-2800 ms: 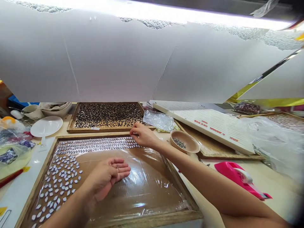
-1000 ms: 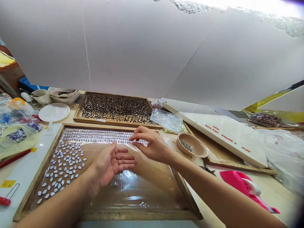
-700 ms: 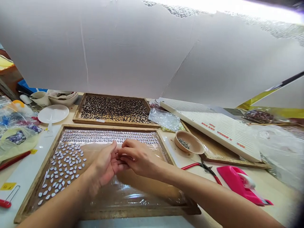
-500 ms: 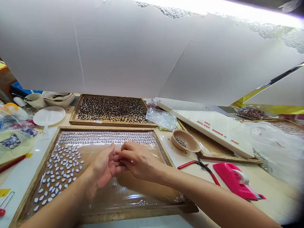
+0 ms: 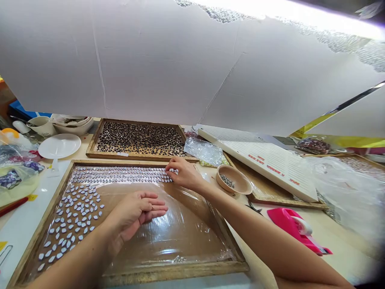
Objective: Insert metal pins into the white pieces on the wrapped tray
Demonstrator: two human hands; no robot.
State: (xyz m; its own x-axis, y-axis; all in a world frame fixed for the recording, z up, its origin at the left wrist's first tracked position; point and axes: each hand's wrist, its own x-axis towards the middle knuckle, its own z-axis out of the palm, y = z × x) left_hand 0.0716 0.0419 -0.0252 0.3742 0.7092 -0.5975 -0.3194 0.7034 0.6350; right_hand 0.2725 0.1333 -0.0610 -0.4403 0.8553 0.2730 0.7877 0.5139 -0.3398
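My right hand (image 5: 185, 176) pinches a pale bead (image 5: 172, 171) at row end; left hand (image 5: 136, 212) cupped open w/ spares. Slip could scatter neighbours.

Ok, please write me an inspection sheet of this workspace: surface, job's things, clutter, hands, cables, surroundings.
Surface: pale table, crowded.
Job's things: wooden tray lined with plastic film; small white pieces in rows along its far edge, loose ones at left.
Clutter: tray of dark pieces, small bowl, pink tape dispenser, white plate, plastic bags.
Hands: left hand open, palm up, over the film; right hand with fingertips at the row's end.
Cables: nothing seen.
Surroundings: white sheet hanging overhead.
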